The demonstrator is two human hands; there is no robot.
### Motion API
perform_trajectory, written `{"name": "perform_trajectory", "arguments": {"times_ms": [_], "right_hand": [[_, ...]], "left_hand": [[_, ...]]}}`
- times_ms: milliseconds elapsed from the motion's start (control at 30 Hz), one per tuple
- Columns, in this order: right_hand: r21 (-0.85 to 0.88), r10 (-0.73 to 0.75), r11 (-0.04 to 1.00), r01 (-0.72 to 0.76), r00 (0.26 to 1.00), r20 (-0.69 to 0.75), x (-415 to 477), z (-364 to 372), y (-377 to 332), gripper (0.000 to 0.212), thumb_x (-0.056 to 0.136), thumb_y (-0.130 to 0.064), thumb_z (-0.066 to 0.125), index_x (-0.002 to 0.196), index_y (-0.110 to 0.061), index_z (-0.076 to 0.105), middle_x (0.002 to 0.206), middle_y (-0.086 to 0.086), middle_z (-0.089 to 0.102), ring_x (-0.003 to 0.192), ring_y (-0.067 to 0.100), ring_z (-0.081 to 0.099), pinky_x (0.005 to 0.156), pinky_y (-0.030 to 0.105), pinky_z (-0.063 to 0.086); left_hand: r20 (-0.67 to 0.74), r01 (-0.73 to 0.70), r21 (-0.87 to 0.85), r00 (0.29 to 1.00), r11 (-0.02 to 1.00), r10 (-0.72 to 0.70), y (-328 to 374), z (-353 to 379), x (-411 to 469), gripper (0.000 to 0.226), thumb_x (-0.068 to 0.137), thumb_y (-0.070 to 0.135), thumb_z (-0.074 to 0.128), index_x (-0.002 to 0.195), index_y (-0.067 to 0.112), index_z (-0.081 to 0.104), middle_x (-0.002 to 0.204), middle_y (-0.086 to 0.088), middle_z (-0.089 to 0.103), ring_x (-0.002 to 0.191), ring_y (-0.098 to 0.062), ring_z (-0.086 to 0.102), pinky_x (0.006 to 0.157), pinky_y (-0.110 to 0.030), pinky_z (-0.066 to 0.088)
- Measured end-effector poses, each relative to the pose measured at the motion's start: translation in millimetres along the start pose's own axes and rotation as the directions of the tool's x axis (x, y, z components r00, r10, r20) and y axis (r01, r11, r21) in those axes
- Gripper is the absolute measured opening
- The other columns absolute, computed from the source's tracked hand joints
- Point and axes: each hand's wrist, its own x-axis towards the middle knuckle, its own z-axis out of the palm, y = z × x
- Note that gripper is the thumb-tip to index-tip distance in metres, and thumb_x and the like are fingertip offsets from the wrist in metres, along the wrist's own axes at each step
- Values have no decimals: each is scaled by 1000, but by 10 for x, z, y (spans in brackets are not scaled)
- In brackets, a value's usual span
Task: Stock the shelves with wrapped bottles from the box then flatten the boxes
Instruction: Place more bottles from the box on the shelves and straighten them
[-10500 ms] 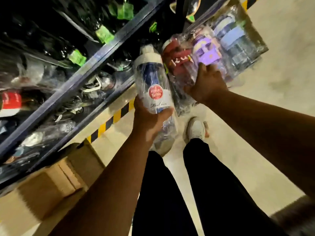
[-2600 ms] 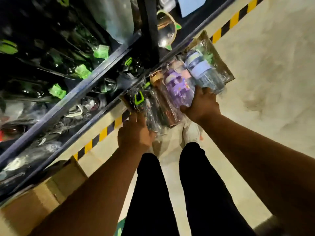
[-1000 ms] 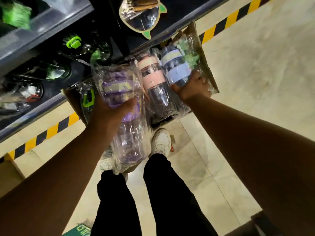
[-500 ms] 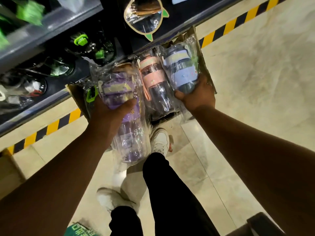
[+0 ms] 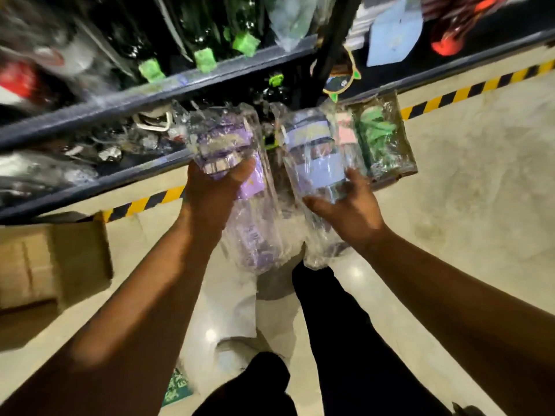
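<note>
Lifting out of the box (image 5: 407,151), the blue-lidded bottle (image 5: 312,154) now rests in the right hand (image 5: 350,210), thumb and fingers curled round its wrapped body; a moment ago it stood packed there. The left hand (image 5: 216,193) grips the purple bottle (image 5: 253,226). Both look ready for the shelf (image 5: 90,112); the pink bottle (image 5: 347,135) and green bottle (image 5: 378,139) remain boxed.

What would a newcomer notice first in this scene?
Two plastic-wrapped bottles held up mid-frame: the left hand grips a purple bottle, the right hand holds a lilac-banded bottle. Behind them, a green bottle sits in the open box on the floor, beside the dark shelf crowded with wrapped stock.
</note>
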Motion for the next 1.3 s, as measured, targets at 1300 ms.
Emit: {"name": "perform_trajectory", "arguments": {"times_ms": [1300], "right_hand": [[323, -707, 670, 668, 443, 551, -3625, 4683, -6083, 80, 56, -48, 89, 122, -48, 46, 122, -17, 61, 108, -5, 59, 79, 9, 47]], "left_hand": [[-748, -494, -68, 601, 867, 283, 3669, -6872, -2736, 79, 56, 53, 86, 125, 31, 56, 110, 1, 74, 96, -22, 74, 88, -56, 57]]}}
